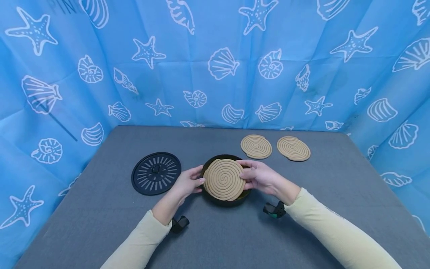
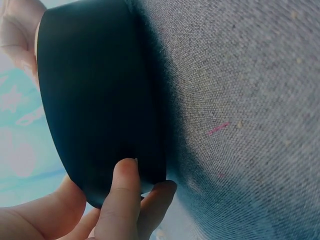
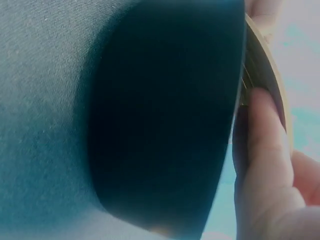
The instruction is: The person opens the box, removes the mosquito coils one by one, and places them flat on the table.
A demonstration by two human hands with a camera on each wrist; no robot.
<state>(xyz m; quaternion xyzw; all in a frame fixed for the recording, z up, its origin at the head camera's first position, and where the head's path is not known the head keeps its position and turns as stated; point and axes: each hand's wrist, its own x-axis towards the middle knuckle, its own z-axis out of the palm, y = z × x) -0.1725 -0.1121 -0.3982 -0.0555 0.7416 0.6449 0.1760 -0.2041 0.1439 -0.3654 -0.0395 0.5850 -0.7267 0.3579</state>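
At the far left a round black lid (image 1: 156, 173), pierced with slots that fan out from the middle and topped by a small loop, lies on the grey tablecloth (image 1: 215, 239). Just to its right comes the left hand (image 1: 186, 183), set against the left side of a round black pan (image 1: 227, 203). Its fingers are curled along the outer wall of the pan and its thumb is up at the rim, so it holds the pan there; the left wrist view shows fingertips pressed to the dark wall. The thumb is close to the coil's left edge, but whether it touches the coil I cannot tell.

The tan spiral coil (image 1: 225, 180) is between the two hands, over the mouth of the pan and covering most of it. The right hand (image 1: 260, 176) pinches the coil's right edge, thumb on top and fingers beneath; in the right wrist view that edge stands above the rim. The hands are apart, one on either side.

Farther back, to the right of the pan, a second coil (image 1: 256, 146) lies flat on the cloth. A third coil (image 1: 293, 148) lies just beside it, farther right, and well apart from the right hand.
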